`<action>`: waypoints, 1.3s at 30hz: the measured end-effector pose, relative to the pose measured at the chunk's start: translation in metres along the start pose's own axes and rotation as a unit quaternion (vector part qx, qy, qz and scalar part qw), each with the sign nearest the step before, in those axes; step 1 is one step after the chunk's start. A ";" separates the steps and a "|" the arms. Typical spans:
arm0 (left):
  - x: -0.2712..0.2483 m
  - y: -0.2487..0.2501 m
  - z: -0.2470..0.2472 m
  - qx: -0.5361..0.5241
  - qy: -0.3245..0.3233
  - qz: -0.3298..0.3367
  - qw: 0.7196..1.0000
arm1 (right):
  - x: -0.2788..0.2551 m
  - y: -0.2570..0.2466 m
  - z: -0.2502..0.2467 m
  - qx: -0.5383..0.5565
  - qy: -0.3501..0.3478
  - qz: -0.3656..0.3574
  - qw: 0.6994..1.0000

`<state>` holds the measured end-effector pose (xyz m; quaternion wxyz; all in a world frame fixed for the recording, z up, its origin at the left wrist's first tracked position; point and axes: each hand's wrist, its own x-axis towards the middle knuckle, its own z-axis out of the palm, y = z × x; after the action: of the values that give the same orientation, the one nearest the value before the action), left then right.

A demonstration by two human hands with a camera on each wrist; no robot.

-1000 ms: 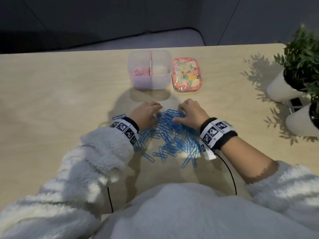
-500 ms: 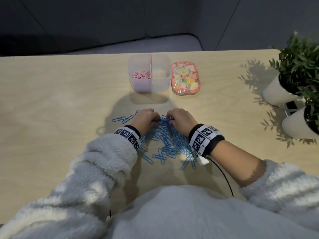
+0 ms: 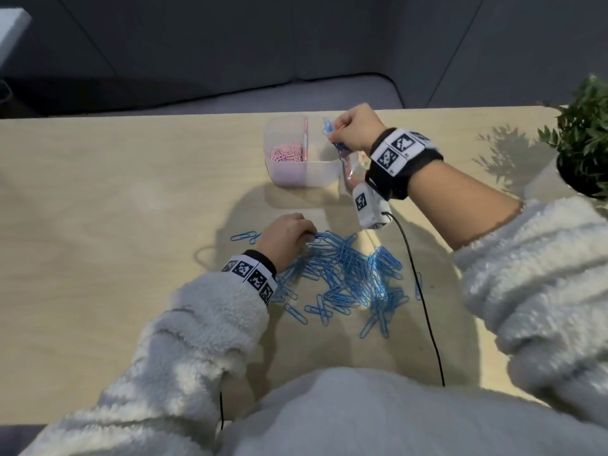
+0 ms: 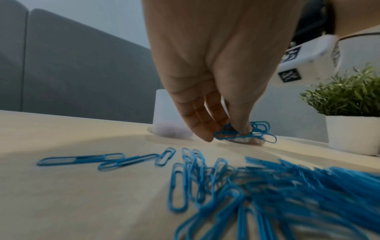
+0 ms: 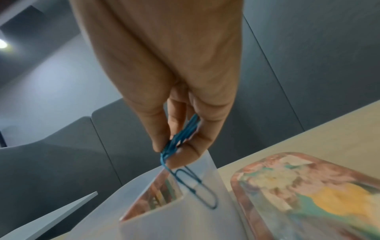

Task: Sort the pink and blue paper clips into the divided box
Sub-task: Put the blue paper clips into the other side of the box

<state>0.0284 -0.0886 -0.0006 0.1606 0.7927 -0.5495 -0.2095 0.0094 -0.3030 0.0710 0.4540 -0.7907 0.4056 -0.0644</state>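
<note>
Since half a second ago, the right hand has left the pile in the lower middle of the frame and risen to the upper middle, over the translucent plastic divided box. Its thumb and fingers are closed in a pinch on a small bunch of blue wire paper clips, with one clip dangling down against the box's right-hand wall. That right compartment looks empty so far, though blur makes this uncertain. Pink wire paper clips already lie in the left compartment, beyond the pink divider.

At the frame's centre, the left hand rests at the upper left edge of the loose heap of blue paper clips on the pale wooden bench. Its thumb and fingertips press down on and pinch a few clips there.

Judging by their look, the clips are light, springy and smooth-coated, and they hook into one another, so a lifted bunch may drag strays along. Pinching several flat across their long sides seems the surest hold. A flowery pink lid lies just right of the box, and a potted green plant stands at the far right.
</note>
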 end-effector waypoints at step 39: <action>0.020 0.036 0.034 0.120 -0.098 0.035 0.987 | -0.168 0.133 0.027 -0.176 -0.035 0.129 0.975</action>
<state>-0.0121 -0.1207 -0.0157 0.0166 0.7622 -0.6111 -0.2128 -0.1669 -0.2018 -0.0025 0.3256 -0.8012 0.4931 0.0947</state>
